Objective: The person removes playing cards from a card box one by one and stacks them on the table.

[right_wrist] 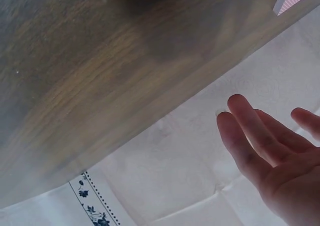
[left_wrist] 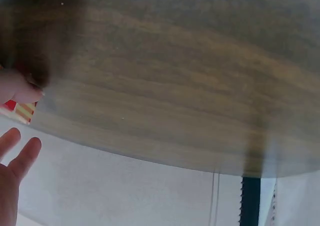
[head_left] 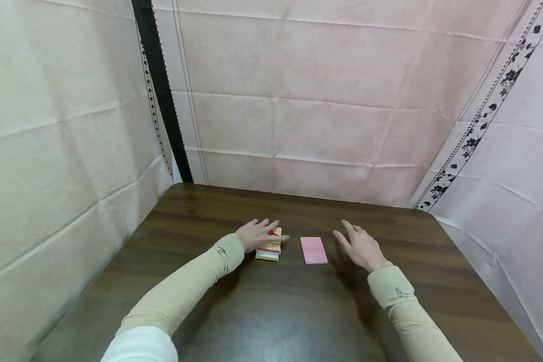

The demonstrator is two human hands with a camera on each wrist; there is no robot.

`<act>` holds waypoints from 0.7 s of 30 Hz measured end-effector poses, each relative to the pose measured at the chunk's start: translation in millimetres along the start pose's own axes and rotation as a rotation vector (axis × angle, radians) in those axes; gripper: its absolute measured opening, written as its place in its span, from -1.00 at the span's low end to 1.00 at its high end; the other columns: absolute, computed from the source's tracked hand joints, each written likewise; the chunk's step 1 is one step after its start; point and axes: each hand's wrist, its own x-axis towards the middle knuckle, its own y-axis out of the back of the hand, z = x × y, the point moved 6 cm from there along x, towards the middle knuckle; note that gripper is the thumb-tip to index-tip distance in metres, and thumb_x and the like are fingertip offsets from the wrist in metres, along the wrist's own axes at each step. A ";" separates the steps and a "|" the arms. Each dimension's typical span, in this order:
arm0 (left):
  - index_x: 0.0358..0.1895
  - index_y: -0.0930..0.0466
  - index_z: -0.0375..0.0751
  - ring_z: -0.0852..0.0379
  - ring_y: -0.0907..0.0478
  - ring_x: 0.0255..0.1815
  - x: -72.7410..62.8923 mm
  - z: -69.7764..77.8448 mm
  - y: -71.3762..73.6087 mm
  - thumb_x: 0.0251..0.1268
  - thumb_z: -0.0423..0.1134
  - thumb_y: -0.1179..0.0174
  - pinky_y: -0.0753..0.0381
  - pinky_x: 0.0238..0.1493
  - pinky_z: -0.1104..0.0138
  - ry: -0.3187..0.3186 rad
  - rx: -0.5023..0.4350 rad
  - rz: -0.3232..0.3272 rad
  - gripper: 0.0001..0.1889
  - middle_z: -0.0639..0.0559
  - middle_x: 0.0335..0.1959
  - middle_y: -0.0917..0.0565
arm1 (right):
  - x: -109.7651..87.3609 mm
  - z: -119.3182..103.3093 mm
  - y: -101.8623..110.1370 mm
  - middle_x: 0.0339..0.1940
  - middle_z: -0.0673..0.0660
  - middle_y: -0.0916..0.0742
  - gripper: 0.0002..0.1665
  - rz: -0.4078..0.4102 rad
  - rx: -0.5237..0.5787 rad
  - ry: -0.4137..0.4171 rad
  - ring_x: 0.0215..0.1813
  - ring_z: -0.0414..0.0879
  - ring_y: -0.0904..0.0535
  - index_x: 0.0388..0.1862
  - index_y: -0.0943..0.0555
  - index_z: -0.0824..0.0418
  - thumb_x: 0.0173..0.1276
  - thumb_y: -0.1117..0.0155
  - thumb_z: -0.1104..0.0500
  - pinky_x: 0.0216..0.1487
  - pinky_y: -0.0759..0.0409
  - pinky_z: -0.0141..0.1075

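My left hand point(head_left: 255, 235) stretches over a small red-and-yellow striped packet point(head_left: 268, 250) with a pale layer showing along its near side. Its fingers are spread and fairly straight, and part of the packet is hidden under them. In the left wrist view, a thumb point(left_wrist: 20, 89) overlaps the packet's striped corner point(left_wrist: 25, 111). Just right of the packet, a pink patterned deck of cards point(head_left: 313, 250) lies on the tabletop. My right hand point(head_left: 363, 247) is beside the deck, apart from it, with its fingers extended. The right wrist view shows those fingers point(right_wrist: 245, 146) loosely bent, holding nothing.
The dark wooden table point(head_left: 253, 306) has rounded far corners. Pale cloth point(head_left: 298, 125) hangs behind its far edge, and more cloth stands on the left and right. A dark vertical strip point(head_left: 165, 95) runs down at the back left.
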 end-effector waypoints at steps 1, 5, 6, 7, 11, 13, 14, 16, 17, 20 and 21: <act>0.50 0.19 0.51 0.00 -0.28 0.44 0.9 0.9 -0.5 0.12 -0.38 -0.34 -0.47 0.26 0.14 -0.009 0.021 -0.003 0.08 0.00 0.55 -0.11 | -0.1 -0.1 -0.2 0.33 0.46 -0.46 -0.22 -0.003 -0.001 0.001 0.30 0.38 -0.40 0.47 -0.22 0.24 0.51 0.19 -0.26 0.13 -0.43 0.24; 0.49 0.12 0.49 0.02 -0.30 0.40 5.0 2.8 -3.1 0.12 -0.33 -0.35 -0.51 0.20 0.21 -0.039 0.078 -0.013 0.03 0.00 0.53 -0.16 | -2.0 2.3 -0.3 0.32 0.45 -0.47 -0.23 -0.005 -0.004 -0.008 0.30 0.37 -0.41 0.46 -0.23 0.23 0.51 0.20 -0.25 0.13 -0.43 0.23; 0.49 0.10 0.48 0.02 -0.30 0.38 6.1 3.2 -3.8 0.12 -0.33 -0.36 -0.51 0.19 0.21 -0.044 0.078 -0.015 0.02 0.00 0.53 -0.16 | -2.9 3.3 -0.3 0.31 0.45 -0.47 -0.24 -0.006 -0.004 -0.012 0.29 0.36 -0.42 0.46 -0.23 0.23 0.52 0.19 -0.24 0.13 -0.43 0.22; 0.49 0.09 0.47 0.02 -0.30 0.38 7.2 3.6 -4.3 0.12 -0.33 -0.35 -0.51 0.19 0.21 -0.050 0.075 -0.020 0.01 -0.01 0.52 -0.17 | -3.7 3.9 -0.1 0.31 0.45 -0.48 -0.25 -0.006 -0.003 -0.016 0.29 0.37 -0.42 0.46 -0.24 0.23 0.52 0.18 -0.23 0.13 -0.44 0.22; 0.49 0.06 0.45 0.01 -0.30 0.40 11.3 5.5 -6.3 0.13 -0.34 -0.34 -0.51 0.21 0.19 -0.063 0.052 -0.042 -0.01 -0.04 0.53 -0.16 | -6.5 5.3 -0.4 0.28 0.47 -0.49 -0.27 -0.012 -0.001 -0.020 0.26 0.38 -0.44 0.44 -0.26 0.23 0.52 0.18 -0.22 0.09 -0.45 0.23; 0.48 0.03 0.43 0.01 -0.31 0.41 13.5 6.3 -6.3 0.14 -0.34 -0.34 -0.51 0.21 0.17 -0.072 0.042 -0.039 -0.03 -0.07 0.52 -0.17 | -7.5 5.9 -0.6 0.27 0.48 -0.50 -0.28 -0.014 0.006 -0.020 0.26 0.37 -0.45 0.44 -0.26 0.23 0.53 0.18 -0.21 0.09 -0.45 0.23; 0.48 0.01 0.42 0.01 -0.32 0.41 14.7 6.4 -6.1 0.13 -0.34 -0.35 -0.51 0.21 0.17 -0.078 0.040 -0.032 -0.04 -0.08 0.52 -0.18 | -7.8 6.2 -0.7 0.26 0.47 -0.50 -0.28 -0.012 0.007 -0.019 0.25 0.37 -0.45 0.44 -0.27 0.23 0.53 0.19 -0.21 0.08 -0.46 0.23; 0.47 -0.02 0.40 0.01 -0.35 0.39 16.9 5.8 -6.0 0.17 -0.35 -0.32 -0.53 0.19 0.17 -0.084 0.046 -0.018 -0.09 -0.09 0.49 -0.23 | -8.0 7.2 -0.6 0.26 0.46 -0.51 -0.29 -0.007 0.011 -0.016 0.25 0.36 -0.47 0.44 -0.27 0.22 0.53 0.20 -0.21 0.08 -0.46 0.23; 0.46 -0.05 0.38 0.02 -0.38 0.36 18.0 5.4 -5.8 0.19 -0.35 -0.30 -0.55 0.16 0.18 -0.087 0.048 -0.010 -0.12 -0.09 0.46 -0.27 | -8.1 7.5 -0.4 0.27 0.45 -0.51 -0.29 -0.004 0.014 -0.016 0.25 0.35 -0.47 0.44 -0.28 0.21 0.53 0.21 -0.22 0.09 -0.46 0.22; 0.40 -0.13 0.35 0.07 -0.47 0.22 20.4 2.8 -4.9 0.29 -0.35 -0.20 -0.60 0.01 0.25 -0.084 0.056 0.013 -0.28 -0.03 0.31 -0.42 | -7.4 8.2 0.2 0.28 0.44 -0.51 -0.29 0.002 0.014 -0.013 0.25 0.34 -0.47 0.44 -0.28 0.20 0.54 0.23 -0.23 0.09 -0.46 0.22; 0.37 -0.17 0.35 0.09 -0.49 0.16 21.0 1.9 -4.4 0.33 -0.34 -0.16 -0.61 -0.06 0.28 -0.079 0.052 0.022 -0.34 0.00 0.25 -0.46 | -7.0 8.4 0.5 0.28 0.44 -0.51 -0.29 0.004 0.013 -0.011 0.26 0.34 -0.47 0.44 -0.28 0.20 0.54 0.25 -0.23 0.10 -0.46 0.22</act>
